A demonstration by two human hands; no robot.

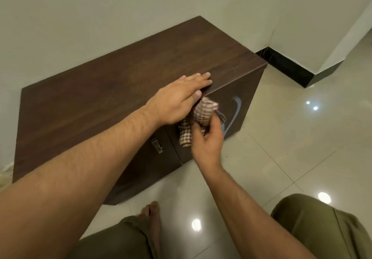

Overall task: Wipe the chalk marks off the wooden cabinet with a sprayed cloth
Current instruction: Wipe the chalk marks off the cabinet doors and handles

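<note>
Straight fingers (201,77) of our left hand (177,99) lie flat and relaxed on top of the cabinet (96,97), right at its front edge, holding nothing; the thumb hangs over that edge. Our right hand (207,140) is just below it, its fingers curled round a bunched brown-and-white checked cloth (203,112), which we hold up against the front of the right-hand door. One end of the cloth hangs loose to the left of the hand.

We see a pale bluish chalk mark (237,103) curving down the same door, just to the right of the cloth, with its lower part passing behind our right hand. A small metal handle (157,146) sits on the left-hand door.

We find the dark wooden cabinet standing on a glossy tiled floor (281,148) with its back against a pale wall (100,17). Black skirting (285,65) runs along the wall to its right. Our bare foot (151,216) rests on the floor in front of the cabinet, between our knees in olive trousers (312,222).
</note>
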